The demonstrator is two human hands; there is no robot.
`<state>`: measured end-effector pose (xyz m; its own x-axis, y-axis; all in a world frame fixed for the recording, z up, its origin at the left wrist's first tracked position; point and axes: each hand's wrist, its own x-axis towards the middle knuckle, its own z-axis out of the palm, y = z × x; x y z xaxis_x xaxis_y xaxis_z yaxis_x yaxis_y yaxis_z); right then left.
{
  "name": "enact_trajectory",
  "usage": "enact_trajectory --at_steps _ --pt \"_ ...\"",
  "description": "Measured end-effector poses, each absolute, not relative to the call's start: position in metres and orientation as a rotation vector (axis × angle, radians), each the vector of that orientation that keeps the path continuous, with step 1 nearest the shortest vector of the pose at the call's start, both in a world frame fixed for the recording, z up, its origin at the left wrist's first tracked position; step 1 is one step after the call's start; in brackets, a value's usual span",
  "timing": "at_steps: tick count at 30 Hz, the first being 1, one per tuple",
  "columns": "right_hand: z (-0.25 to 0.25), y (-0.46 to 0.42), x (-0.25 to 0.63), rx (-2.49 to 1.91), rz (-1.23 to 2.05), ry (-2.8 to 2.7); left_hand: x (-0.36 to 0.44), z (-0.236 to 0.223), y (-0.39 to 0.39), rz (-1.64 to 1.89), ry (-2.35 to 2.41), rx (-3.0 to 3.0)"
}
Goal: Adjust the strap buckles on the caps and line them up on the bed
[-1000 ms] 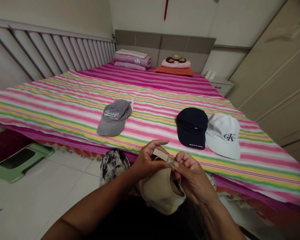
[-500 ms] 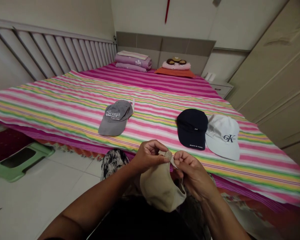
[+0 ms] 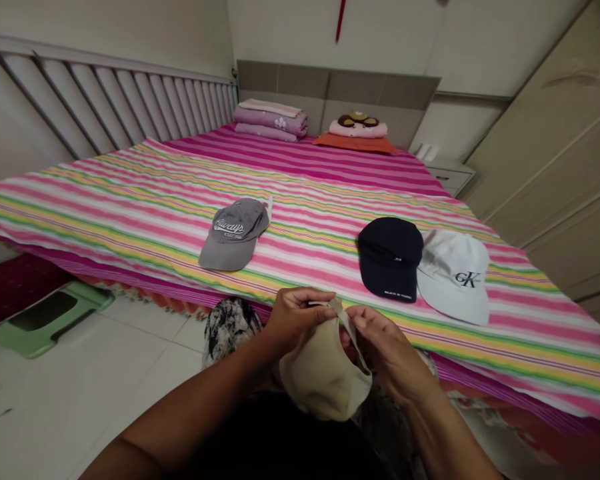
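Beige cap (image 3: 320,377) held by its strap (image 3: 348,325)
Left hand (image 3: 295,319) pinches at the buckle (image 3: 335,305), right hand (image 3: 387,343) pinches the strap, both closed; gray cap (image 3: 236,233) at eleven o'clock.

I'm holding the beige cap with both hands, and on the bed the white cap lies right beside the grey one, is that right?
Not quite: the white cap lies right beside the navy cap, while the grey cap lies apart, farther left, as the head view shows. The left hand and right hand do hold the beige cap.
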<state>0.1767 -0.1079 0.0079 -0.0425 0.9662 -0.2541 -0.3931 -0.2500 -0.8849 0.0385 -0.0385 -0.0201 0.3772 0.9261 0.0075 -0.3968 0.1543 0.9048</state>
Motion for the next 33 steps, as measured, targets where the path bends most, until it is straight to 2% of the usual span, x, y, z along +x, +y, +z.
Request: enact_trajectory --at_steps 5,13,21,25,28,33 --pt "0.000 -0.106 0.179 -1.118 1.503 -0.819 0.040 -0.019 -0.040 0.990 0.626 0.989" --pt "0.000 -0.104 0.182 -1.075 1.487 -0.822 0.039 -0.014 -0.040 0.936 0.623 1.338" --pt "0.006 -0.103 0.191 -1.001 1.668 -0.807 0.041 -0.014 -0.044 1.161 0.611 1.693" --pt "0.004 -0.101 0.188 -1.047 1.653 -0.774 0.044 -0.015 -0.046 1.196 0.587 1.828" --pt "0.000 -0.100 0.186 -1.077 1.598 -0.729 0.045 -0.016 -0.047 1.156 0.489 1.791" --pt "0.000 -0.103 0.185 -1.083 1.598 -0.713 0.043 -0.010 -0.040 0.866 0.369 1.364"
